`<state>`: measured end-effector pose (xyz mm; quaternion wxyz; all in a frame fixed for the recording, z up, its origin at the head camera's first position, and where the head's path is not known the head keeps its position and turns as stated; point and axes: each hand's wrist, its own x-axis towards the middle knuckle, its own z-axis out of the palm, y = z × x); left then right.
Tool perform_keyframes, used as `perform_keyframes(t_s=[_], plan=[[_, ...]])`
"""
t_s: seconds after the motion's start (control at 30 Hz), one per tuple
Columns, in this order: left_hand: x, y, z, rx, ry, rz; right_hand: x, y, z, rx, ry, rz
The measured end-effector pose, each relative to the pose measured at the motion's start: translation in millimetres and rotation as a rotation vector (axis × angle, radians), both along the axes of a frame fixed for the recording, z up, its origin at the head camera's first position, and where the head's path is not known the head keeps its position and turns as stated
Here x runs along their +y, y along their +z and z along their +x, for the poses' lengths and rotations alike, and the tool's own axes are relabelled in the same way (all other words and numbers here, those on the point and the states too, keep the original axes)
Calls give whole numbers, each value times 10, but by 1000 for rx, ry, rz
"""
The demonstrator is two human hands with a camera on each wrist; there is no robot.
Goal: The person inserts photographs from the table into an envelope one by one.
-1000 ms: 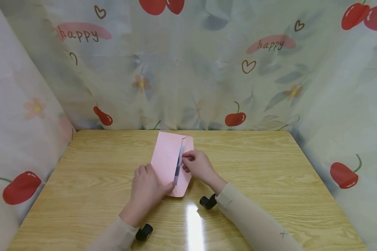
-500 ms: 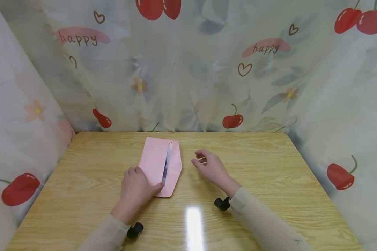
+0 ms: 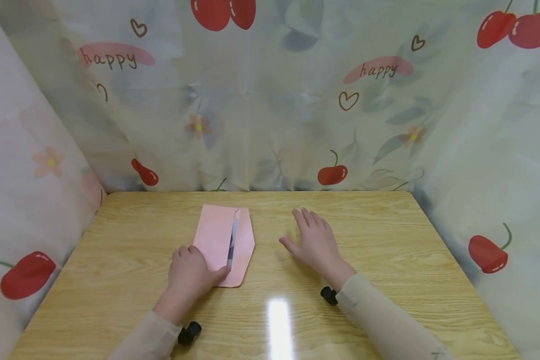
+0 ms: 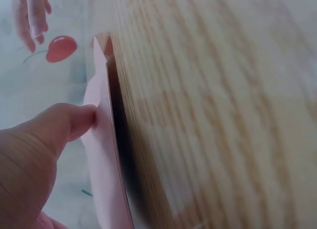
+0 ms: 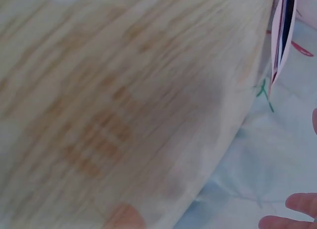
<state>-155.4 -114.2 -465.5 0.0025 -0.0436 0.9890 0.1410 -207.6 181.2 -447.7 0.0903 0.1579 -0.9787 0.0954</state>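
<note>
A pink envelope (image 3: 213,230) is on the left half of the table, its flap (image 3: 245,245) folded out to the right. Through its long opening shows a strip of a dark and pale printed sheet (image 3: 231,246); most of that sheet is hidden inside. My left hand (image 3: 189,275) grips the envelope's lower left part, the thumb (image 4: 81,120) lying across its face. In the left wrist view the envelope's edge stands a little off the table. To the right, my right hand (image 3: 317,245) hovers apart from the envelope with fingers spread, holding nothing.
Both hands are over a wood-grain table (image 3: 364,230) with a bright light reflection (image 3: 279,325) near the front. A cherry-print curtain (image 3: 270,115) encloses the back and sides. Small black cameras sit at the left wrist (image 3: 190,333) and right wrist (image 3: 329,295).
My right hand has let go at the envelope's opening, moved away to the right and spread its fingers. My left hand has shifted left and nearer with the envelope.
</note>
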Motion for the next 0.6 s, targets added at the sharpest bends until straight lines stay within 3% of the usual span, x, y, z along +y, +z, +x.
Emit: perform_keyframes(t_s=[0.4, 0.5, 0.6], plan=[[55, 23, 63, -64, -40, -30, 108, -69, 37, -8, -20, 16], [66, 41, 57, 11, -101, -31, 116, -82, 47, -10, -24, 25], [51, 38, 25, 131, -208, -34, 116, -90, 63, -4, -25, 46]])
